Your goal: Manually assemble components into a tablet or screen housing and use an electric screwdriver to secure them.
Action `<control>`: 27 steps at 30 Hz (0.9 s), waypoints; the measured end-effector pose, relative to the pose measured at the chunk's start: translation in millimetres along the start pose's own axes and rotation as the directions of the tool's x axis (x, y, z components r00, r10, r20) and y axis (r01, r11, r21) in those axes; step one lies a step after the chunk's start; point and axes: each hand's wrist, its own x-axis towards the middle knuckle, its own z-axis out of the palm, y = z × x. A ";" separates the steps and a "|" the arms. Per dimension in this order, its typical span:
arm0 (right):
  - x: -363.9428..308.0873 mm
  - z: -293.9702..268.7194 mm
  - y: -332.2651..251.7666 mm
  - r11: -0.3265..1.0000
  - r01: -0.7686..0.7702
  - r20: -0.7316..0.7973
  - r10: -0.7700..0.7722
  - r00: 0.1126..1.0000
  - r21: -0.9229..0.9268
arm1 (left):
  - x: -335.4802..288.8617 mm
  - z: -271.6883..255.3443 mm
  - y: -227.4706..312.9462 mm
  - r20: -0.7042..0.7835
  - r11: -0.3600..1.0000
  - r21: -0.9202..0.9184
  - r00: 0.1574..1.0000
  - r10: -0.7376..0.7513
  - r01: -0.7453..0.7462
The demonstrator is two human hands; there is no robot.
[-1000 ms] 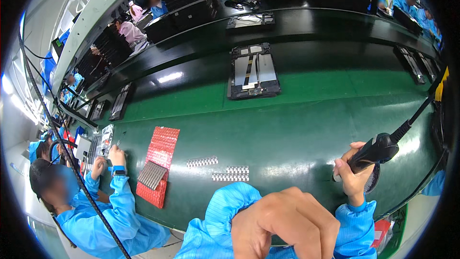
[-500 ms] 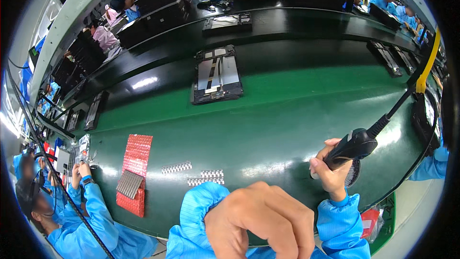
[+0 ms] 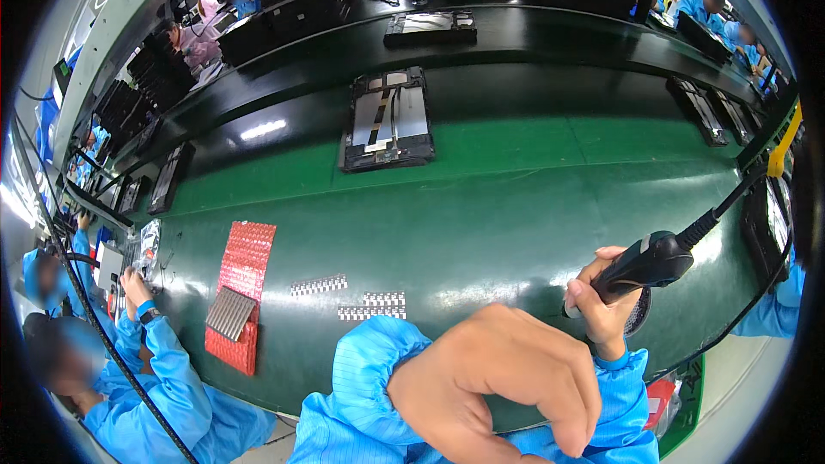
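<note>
A black corded handheld tool (image 3: 644,266) is gripped in my right hand (image 3: 601,305), its cable running up to the right. Partly behind that hand stands a round dish (image 3: 639,313) with small dark contents. My left hand (image 3: 503,374) is large in the foreground, fingers bent down toward the thumb. Its fingertips meet near the lower edge, and whatever is between them cannot be made out. Short strips of small black-and-white parts (image 3: 373,306) lie on the green table, left of my left hand. Another strip (image 3: 319,284) lies just beyond them.
Red bubble wrap (image 3: 246,262) with a ribbed grey-brown piece (image 3: 230,314) on it lies at the left. An opened tablet-like device (image 3: 389,120) lies farther back. A co-worker's hand (image 3: 135,288) works at the left edge. A yellow-sleeved cable (image 3: 784,142) hangs at the right.
My left hand has moved to the right and slightly up, nearer my right hand. The right hand still grips the tool. The whole view has shifted a little.
</note>
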 end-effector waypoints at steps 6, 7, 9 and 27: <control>-0.6 -1.5 -1.1 1.000 0.018 0.008 -0.018 1.000 -0.004 | 5.1 1.8 20.5 0.127 0.795 0.022 0.787 -0.603 0.606; -0.4 0.1 -2.2 1.000 0.018 0.016 -0.018 1.000 0.001 | 2.4 2.8 22.8 0.117 0.796 0.026 0.789 -0.603 0.605; -0.2 -0.5 -1.9 1.000 0.004 0.012 -0.004 1.000 0.001 | -5.1 -2.1 18.7 0.168 0.808 0.057 0.792 -0.587 0.587; -0.4 -5.8 1.0 1.000 0.008 0.013 -0.008 1.000 -0.013 | -8.6 -17.3 -2.4 0.322 0.946 0.154 0.891 -0.320 0.284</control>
